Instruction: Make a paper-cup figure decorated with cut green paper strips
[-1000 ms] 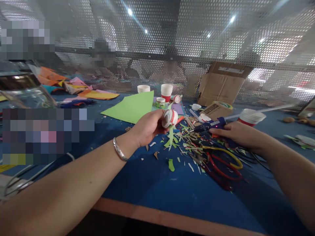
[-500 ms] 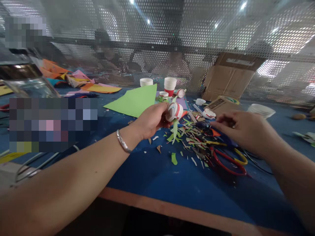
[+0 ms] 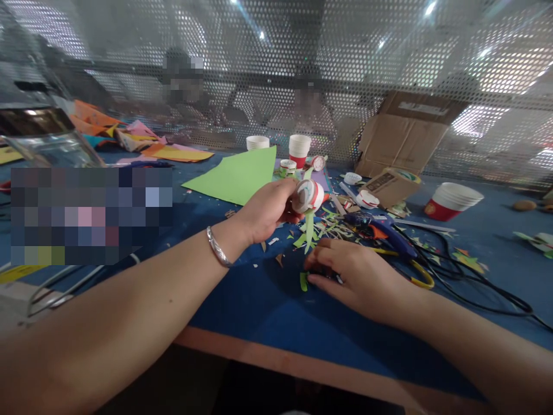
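My left hand (image 3: 266,209) is closed round a small red-and-white paper cup (image 3: 307,196) held above the blue table, with a green paper strip (image 3: 308,229) hanging from it. My right hand (image 3: 352,275) lies low on the table just below the cup, fingers curled over a small green paper scrap (image 3: 303,281) at its fingertips; whether it grips the scrap I cannot make out. The blue glue gun (image 3: 380,226) lies on the table to the right, beyond that hand, untouched.
Paper scraps and red and yellow scissors (image 3: 421,275) litter the table. A green paper sheet (image 3: 239,176), paper cups (image 3: 298,149), a stack of cups (image 3: 453,200), cardboard boxes (image 3: 406,135) and a black cable (image 3: 479,282) lie further back. A perforated screen stands behind; people sit beyond it.
My right hand let go of the glue gun, which now lies on the table, and moved left and toward me onto the green scrap. My left hand kept the cup nearly still.
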`<action>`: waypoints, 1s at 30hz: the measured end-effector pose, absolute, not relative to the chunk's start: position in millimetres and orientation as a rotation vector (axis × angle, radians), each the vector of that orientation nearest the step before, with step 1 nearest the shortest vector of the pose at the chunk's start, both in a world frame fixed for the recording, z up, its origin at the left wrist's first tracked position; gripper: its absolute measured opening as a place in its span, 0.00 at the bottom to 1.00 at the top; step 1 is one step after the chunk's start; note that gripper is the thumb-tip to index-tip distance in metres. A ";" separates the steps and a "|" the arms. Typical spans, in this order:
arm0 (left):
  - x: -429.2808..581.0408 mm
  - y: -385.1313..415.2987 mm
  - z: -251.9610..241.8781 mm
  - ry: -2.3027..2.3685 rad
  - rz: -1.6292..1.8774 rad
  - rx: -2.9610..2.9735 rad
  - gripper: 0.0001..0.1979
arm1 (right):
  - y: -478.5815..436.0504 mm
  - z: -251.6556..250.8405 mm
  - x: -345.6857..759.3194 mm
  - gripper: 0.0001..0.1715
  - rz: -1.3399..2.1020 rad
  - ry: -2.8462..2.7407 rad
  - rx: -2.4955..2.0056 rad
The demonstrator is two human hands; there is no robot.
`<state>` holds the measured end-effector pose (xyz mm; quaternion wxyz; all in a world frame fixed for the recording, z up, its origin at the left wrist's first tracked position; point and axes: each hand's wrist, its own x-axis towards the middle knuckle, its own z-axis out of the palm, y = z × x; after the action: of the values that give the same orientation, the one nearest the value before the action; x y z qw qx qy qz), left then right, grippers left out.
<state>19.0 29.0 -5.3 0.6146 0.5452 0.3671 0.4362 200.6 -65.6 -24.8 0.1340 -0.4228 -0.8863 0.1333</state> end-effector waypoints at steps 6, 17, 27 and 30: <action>19.2 28.9 -5.3 0.848 0.999 1.256 0.13 | -64.8 -21.7 199.1 0.07 0.495 -2.524 -1.196; 19.9 25.4 0.3 0.869 1.026 1.238 0.14 | -67.2 -7.2 214.8 0.07 0.715 -2.338 -1.338; 18.8 26.6 -2.3 0.866 1.007 1.256 0.16 | -63.4 -6.9 216.5 0.11 0.853 -2.355 -1.403; 18.3 26.2 -2.8 0.887 0.986 1.274 0.15 | -63.6 -5.9 217.0 0.11 0.879 -2.335 -1.373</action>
<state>18.3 26.2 -2.8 0.6061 0.5508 0.3838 0.4265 217.0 -63.6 -5.9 0.1463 -0.4770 -0.8111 0.3052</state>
